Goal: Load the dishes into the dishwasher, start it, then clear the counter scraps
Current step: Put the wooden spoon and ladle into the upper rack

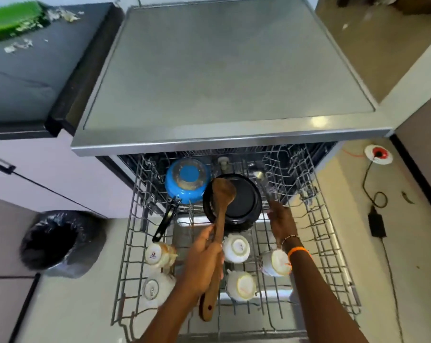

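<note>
Wood makes the spoon (219, 233) light, stiff and hard to break, and our left hand (202, 263) is wrapped round the middle of its handle, bowl end up over the black pan (244, 204). Holding it mid-handle looks balanced enough; nearer the bowl would likely give finer aim between the wires. Our right hand (281, 221) reaches to the wires of the pulled-out rack (333, 256) beside the pan, fingers loosely spread; whether it pinches anything we cannot tell.

In the rack, the blue saucepan (187, 179) sits upturned at the back, touching the black pan. Nearer us, five white cups (235, 247) sit mouth-down; being ceramic they would chip if knocked, so we judge the spoon should go down gently. One cup (157, 253) carries a small red logo, too blurred to read.

Scraps (19, 45) and a green board (14, 18) remain on the dark desk (36, 78).
</note>
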`<move>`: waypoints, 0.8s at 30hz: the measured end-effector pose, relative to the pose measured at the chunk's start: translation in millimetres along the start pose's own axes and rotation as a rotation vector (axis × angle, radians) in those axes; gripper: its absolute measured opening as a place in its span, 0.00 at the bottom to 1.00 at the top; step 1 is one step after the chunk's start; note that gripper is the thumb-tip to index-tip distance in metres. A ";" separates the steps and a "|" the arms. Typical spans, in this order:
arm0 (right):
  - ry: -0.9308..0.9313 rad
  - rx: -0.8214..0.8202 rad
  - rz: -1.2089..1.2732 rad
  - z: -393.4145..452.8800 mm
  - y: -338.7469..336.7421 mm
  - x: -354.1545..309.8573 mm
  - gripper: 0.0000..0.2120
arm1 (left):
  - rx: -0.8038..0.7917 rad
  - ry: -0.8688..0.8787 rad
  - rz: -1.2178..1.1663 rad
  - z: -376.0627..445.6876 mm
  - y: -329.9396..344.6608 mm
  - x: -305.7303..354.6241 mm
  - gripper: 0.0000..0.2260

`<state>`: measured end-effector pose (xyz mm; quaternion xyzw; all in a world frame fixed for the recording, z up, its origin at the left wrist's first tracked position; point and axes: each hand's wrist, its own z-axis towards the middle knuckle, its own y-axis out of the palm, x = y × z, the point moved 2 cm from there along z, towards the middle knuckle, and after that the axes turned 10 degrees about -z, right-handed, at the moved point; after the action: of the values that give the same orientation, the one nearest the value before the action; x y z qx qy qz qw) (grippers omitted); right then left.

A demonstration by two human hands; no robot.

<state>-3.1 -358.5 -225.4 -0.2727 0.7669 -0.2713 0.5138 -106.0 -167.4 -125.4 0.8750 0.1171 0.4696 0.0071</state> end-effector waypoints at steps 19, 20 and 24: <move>0.096 -0.446 0.646 -140.1 -27.4 -29.1 0.12 | -0.192 0.045 0.113 30.3 71.6 0.9 0.25; 0.141 -0.395 0.675 -143.3 -29.5 -27.7 0.12 | -0.196 0.049 0.125 34.0 74.6 0.1 0.26; 0.158 -0.320 0.676 -137.1 -35.4 -21.0 0.11 | -0.199 0.000 0.085 47.3 84.5 -6.1 0.28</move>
<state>-119.7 -350.2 -142.8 -0.0593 0.8834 0.0163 0.4645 -53.5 -246.3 -146.5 0.8743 0.0328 0.4786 0.0739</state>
